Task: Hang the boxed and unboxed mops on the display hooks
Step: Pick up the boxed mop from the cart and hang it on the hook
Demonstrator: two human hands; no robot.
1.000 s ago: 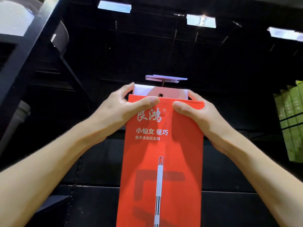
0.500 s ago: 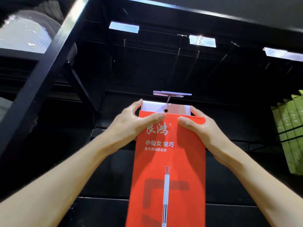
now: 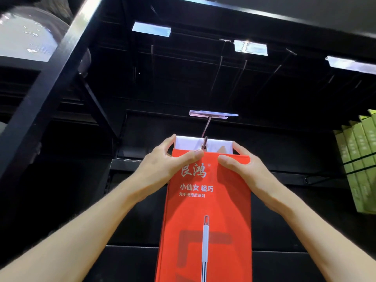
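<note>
Both hands, left (image 3: 162,167) and right (image 3: 242,169), pinch the mop box (image 3: 207,210) top.

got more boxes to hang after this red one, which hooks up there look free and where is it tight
The bare hooks along the upper rail, under the clear label holders, carry nothing. So does the dark stretch between the red mop box and the green boxes on the right. It is tight at the centre hook, where left hand and right hand grip the box top.

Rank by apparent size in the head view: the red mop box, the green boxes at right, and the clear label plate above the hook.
1. Red cardboard mop box, though nearest the camera.
2. Green boxes, partly cropped.
3. Clear plastic label plate.
</note>
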